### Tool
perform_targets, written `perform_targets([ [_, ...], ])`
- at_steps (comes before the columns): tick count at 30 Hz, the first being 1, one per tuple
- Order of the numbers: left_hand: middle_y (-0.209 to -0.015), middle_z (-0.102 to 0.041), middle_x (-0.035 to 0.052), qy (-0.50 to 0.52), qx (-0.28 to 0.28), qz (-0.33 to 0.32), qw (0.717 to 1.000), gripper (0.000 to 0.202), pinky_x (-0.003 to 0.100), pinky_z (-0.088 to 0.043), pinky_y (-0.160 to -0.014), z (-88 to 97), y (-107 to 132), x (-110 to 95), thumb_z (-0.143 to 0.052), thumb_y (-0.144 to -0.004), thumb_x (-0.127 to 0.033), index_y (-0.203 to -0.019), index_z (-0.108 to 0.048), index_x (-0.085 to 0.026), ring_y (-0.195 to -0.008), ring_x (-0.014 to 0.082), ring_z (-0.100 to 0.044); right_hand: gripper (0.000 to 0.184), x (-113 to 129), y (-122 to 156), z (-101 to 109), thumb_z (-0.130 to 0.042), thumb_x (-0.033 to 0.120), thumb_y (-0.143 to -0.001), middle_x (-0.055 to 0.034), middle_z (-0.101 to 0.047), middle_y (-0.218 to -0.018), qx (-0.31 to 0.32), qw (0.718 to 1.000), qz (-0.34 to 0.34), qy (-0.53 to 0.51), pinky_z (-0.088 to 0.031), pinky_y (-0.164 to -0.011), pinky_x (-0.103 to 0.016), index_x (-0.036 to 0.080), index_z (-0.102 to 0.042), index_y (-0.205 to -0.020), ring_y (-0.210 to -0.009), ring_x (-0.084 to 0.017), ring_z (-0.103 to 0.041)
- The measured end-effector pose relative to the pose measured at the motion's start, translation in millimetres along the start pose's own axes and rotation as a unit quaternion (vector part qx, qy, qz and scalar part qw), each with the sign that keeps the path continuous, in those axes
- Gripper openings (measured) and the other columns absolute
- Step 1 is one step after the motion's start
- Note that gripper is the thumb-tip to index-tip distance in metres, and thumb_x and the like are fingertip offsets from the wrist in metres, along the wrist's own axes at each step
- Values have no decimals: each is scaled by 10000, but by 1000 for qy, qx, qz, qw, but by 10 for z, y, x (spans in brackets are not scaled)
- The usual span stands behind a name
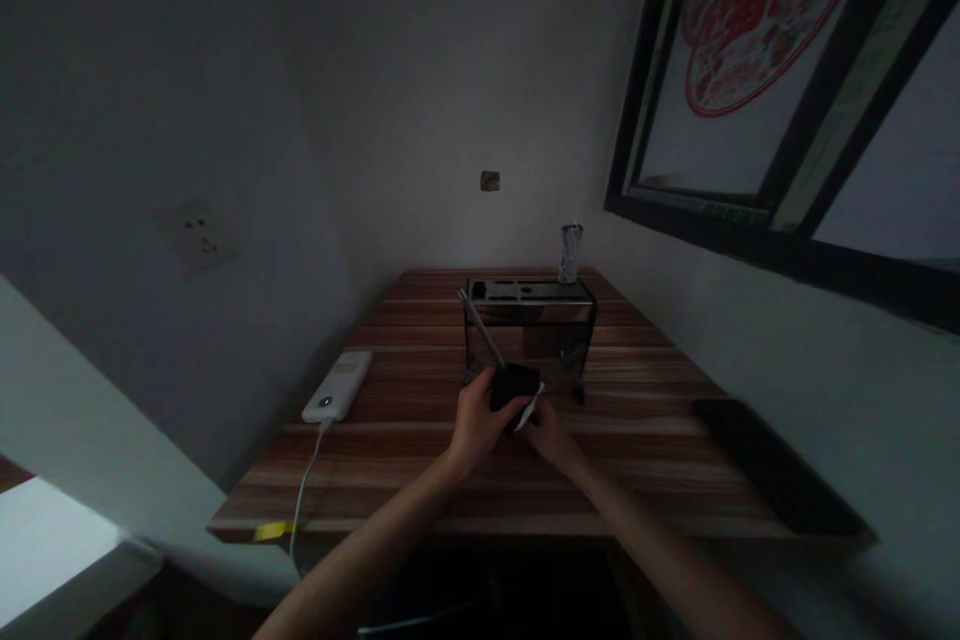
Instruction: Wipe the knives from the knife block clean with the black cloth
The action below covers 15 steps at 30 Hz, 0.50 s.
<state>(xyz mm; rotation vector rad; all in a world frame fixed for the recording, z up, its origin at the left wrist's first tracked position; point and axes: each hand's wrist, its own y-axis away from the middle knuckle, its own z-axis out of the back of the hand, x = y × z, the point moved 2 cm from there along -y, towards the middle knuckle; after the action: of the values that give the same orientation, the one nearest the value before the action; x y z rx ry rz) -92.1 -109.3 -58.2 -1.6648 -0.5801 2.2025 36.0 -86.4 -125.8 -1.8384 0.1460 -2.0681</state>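
Observation:
My left hand (475, 425) grips a small black box-shaped thing (516, 382) above the striped wooden table. A thin grey metal rod (481, 328) slants up and to the left from behind or out of it; I cannot tell if the two are joined. Close against the black thing's right side is my right hand (551, 435), its fingers closed on a crumpled white tissue or cloth (529, 408). Just beyond both hands stands a small two-tier rack (529, 292) with a dark frame. A clear patterned glass (570, 254) is upright on its top right.
A white power bank or similar device (339, 386) with a white cable (306, 480) lies on the table's left. Yellow tape (274, 530) marks the front edge. To the right is a flat black slab (780, 465). Walls bound the table (420, 340); a framed picture (712, 150) hangs right.

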Motion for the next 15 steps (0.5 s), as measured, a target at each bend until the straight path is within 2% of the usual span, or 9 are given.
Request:
perform_targets([
  [11, -746, -635, 16, 12, -12, 18, 1000, 291, 233, -474, -665, -32, 33, 91, -682, -674, -344, -864, -580, -149, -692, 144, -579, 270, 51, 12, 2, -620, 374, -701, -65, -706, -885, 2, 1000, 17, -2, -489, -793, -421, 182, -678, -882, -854, -269, -637],
  [15, -761, -634, 17, 19, -21, 21, 999, 277, 222, -473, -648, -30, 41, 74, -675, -680, -342, -854, -577, -150, -704, 144, -582, 260, 79, 18, -10, -624, 363, -698, -61, -703, -877, 4, 1000, 21, -12, -492, -786, -417, 184, -676, -879, -857, -266, -637],
])
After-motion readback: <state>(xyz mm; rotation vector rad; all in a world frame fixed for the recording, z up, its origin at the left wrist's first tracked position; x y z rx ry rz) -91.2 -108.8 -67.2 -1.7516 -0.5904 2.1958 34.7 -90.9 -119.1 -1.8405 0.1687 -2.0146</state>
